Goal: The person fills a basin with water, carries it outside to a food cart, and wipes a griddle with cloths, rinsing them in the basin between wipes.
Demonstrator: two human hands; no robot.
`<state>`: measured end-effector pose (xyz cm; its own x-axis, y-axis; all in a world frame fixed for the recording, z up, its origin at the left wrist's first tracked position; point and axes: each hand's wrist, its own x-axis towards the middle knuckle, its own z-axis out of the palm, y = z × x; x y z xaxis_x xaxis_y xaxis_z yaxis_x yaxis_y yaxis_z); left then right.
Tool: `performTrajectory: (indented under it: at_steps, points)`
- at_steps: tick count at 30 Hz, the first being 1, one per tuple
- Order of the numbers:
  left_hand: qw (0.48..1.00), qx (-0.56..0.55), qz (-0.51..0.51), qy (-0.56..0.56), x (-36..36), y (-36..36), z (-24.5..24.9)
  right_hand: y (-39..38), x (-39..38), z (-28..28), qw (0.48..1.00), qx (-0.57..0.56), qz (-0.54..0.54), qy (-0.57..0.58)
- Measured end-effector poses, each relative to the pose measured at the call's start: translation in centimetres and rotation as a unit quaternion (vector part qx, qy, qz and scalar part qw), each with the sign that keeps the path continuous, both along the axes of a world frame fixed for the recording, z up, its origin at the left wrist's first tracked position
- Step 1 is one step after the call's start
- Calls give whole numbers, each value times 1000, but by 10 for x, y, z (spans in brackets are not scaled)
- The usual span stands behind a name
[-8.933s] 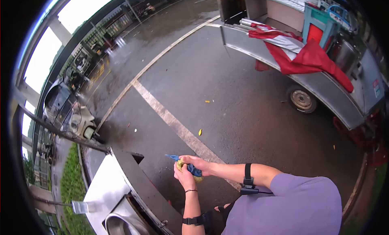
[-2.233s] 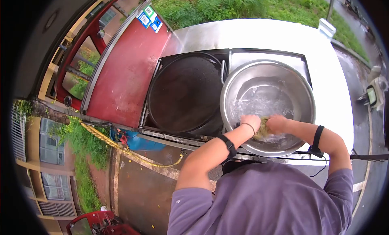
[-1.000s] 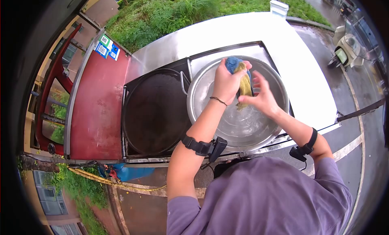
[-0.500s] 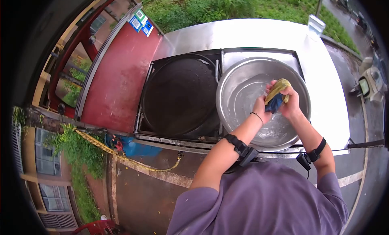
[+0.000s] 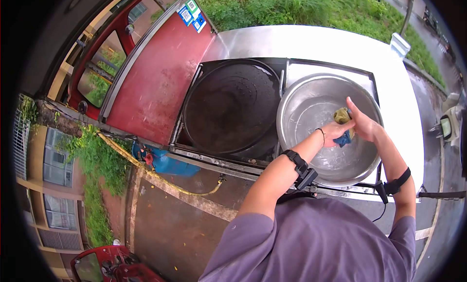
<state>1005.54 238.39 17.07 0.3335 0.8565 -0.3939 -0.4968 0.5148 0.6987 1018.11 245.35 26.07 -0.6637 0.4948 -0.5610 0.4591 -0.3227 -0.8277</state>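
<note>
A wet cloth, yellow (image 5: 342,115) above and blue (image 5: 343,139) below, is bunched between my hands over a round steel basin (image 5: 287,104). Shallow water (image 5: 311,117) lies in the basin. My left hand (image 5: 335,132) grips the cloth from the left side, its fingers partly hidden by the other hand. My right hand (image 5: 365,125) presses on the cloth from the right, with some fingers pointing up past it.
Left of the basin is a round black griddle (image 5: 231,107) in a metal frame. A red panel (image 5: 155,82) stands beyond it. A pale plastic container (image 5: 400,45) sits at the far corner of the steel counter (image 5: 311,43). A yellow hose (image 5: 160,178) hangs below, near a blue tank (image 5: 175,164).
The view has shifted, so the counter sits further right. My hands have changed their grip; more of the cloth is covered, and the right fingers now point upward.
</note>
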Motion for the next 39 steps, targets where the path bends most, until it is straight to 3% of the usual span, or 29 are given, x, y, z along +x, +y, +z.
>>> performTrajectory:
  at_steps: [3, 4, 5, 6, 7, 8, 9, 10, 11, 12, 13, 14, 15, 16, 17, 18, 19, 20, 21, 22, 23, 25, 26, 27, 29, 31, 33, 39]
  points:
    - [997, 8, -14, -79, -3, 0, -3, 52, 21, -11, 996, -43, 77, -17]
    - [997, 10, -11, -79, -4, 1, 1, 62, 30, -13, 999, -33, -5, -3]
    - [963, -21, -13, -270, -4, 2, 11, 69, 36, -25, 1000, -30, -1, -2]
    - [891, -50, -14, -452, -3, 3, 20, 71, 39, -45, 986, -89, -86, 116]
    - [891, -46, -10, -452, 0, 6, 28, 58, 35, -43, 947, -147, -167, 230]
    - [850, -53, -9, -524, 7, 10, 38, 38, 31, -45, 925, -208, -168, 271]
    - [803, -58, -9, -594, 16, 15, 46, 36, 27, -66, 842, -319, -135, 414]
    - [802, -20, 46, -595, 29, 16, 56, 17, 15, -65, 844, -320, -131, 410]
    - [798, 17, 102, -594, 42, 17, 59, -15, -10, -58, 757, -288, -81, 582]
    - [778, 47, 87, -620, 52, 25, 49, -31, -25, -54, 637, -245, -28, 730]
    - [728, 22, 56, -683, 57, 27, 47, -29, -29, -56, 637, -248, -25, 729]
    - [697, 34, 16, -716, 59, 25, 41, -27, -33, -57, 773, -25, -155, 615]
    - [664, 45, -25, -746, 59, 23, 39, -25, -35, -58, 832, 201, -270, 442]
    - [666, 46, -24, -744, 57, 17, 42, -8, -22, -65, 829, 148, -249, 478]
    - [731, 53, 54, -678, 53, 9, 44, 10, -9, -71, 825, 92, -229, 508]
    - [786, 57, 132, -601, 50, 5, 46, 35, 0, -80, 836, -114, -214, 491]
    - [786, 56, 134, -601, 45, 9, 29, 43, 0, -78, 812, -317, -191, 451]
    - [849, -27, 93, -519, 36, 11, 8, 49, 8, -77, 854, -323, -154, 377]
    - [896, -110, 47, -427, 30, 11, 2, 52, 10, -76, 889, -300, -215, 271]
    - [934, -174, 38, -311, 26, 16, -1, 50, 11, -78, 919, -258, -200, 223]
    - [933, -177, 37, -310, 26, 16, -5, 50, 10, -79, 944, -213, -184, 174]
    - [983, -180, 48, -9, 29, 14, -6, 38, 3, -75, 966, -155, -171, 117]
    - [979, -181, 58, 78, 32, 15, -9, 37, 0, -73, 982, -94, -152, 61]
    - [979, -182, 55, 79, 34, 15, -7, 38, -2, -78, 981, -95, -155, 62]
    - [941, -115, 84, 306, 37, 17, -4, 41, -9, -93, 979, -26, -182, 90]
    - [928, -101, 93, 346, 36, 20, -9, 38, -15, -87, 973, -29, -202, 105]
    - [818, 4, 139, 559, 36, 21, -8, 35, -19, -82, 960, 5, -253, 124]
    - [764, 48, 86, 638, 25, 14, 18, 34, -29, -82, 924, -7, -352, 147]
